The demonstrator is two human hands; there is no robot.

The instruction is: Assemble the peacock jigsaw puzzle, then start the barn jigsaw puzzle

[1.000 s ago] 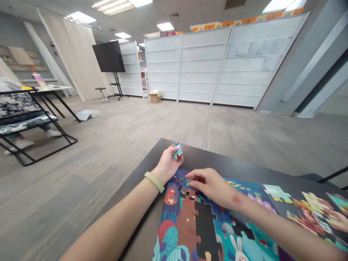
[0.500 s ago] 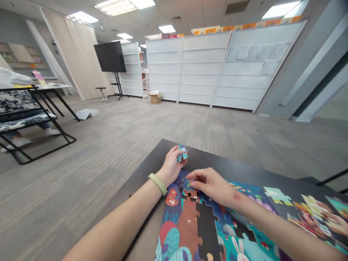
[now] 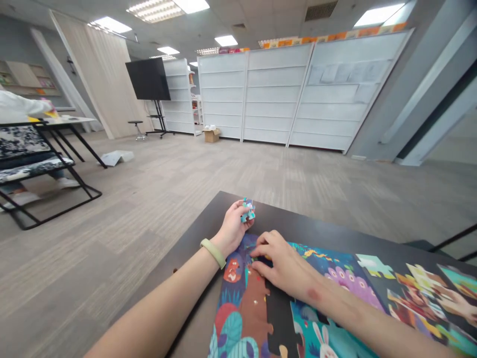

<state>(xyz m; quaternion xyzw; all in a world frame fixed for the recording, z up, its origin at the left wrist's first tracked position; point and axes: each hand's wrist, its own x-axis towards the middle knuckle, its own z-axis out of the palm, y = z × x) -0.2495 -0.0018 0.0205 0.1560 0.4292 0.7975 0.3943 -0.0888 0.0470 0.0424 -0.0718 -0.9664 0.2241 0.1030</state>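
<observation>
My left hand (image 3: 233, 226), a pale green band (image 3: 213, 253) on its wrist, is closed around several jigsaw pieces (image 3: 248, 211) in teal and blue, held above the table's far corner. Below them lies a partly joined jigsaw puzzle (image 3: 251, 298) showing a brown trunk, a red animal, a white rabbit and purple shapes. My right hand (image 3: 278, 263) rests on the upper part of this puzzle. Its thumb and fingers are bent and apart, their tips touching pieces by the trunk's top. The palm and fingers partly cover that spot. Dark table shows through a gap right of the trunk.
On the dark table (image 3: 316, 226), loose puzzle pieces (image 3: 374, 266) lie to the right. Another person's hand (image 3: 460, 304) is among them. A seated person in white (image 3: 18, 107) works at a table on the far left. White shelves (image 3: 276, 94) line the back.
The piece my right hand was pinching now lies at the trunk's top, and its fingers have spread apart over it. My left hand keeps its pieces. The seated person's arm has reached forward.
</observation>
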